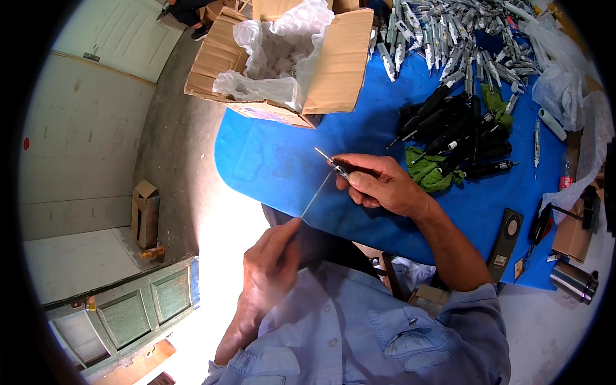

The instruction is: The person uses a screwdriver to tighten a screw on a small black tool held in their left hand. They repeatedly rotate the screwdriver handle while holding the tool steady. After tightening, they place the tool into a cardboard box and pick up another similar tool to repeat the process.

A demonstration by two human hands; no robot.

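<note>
My right hand (378,183) grips a small black tool (343,169) with a thin metal tip pointing up and to the left, over the near edge of the blue table (269,154). My left hand (273,263) is lower, close to my body, pinching the bottom end of a thin, pale rod or wire (316,194). That wire runs up toward the tool in my right hand. A pile of similar black tools (449,128) lies on a green cloth (430,172) just right of my right hand.
An open cardboard box (282,58) lined with clear plastic sits at the table's far left. Several grey tools (449,32) are heaped at the back. Plastic bags (564,90), a metal flask (573,280) and a flat black device (507,234) lie on the right. A small carton (145,212) stands on the floor.
</note>
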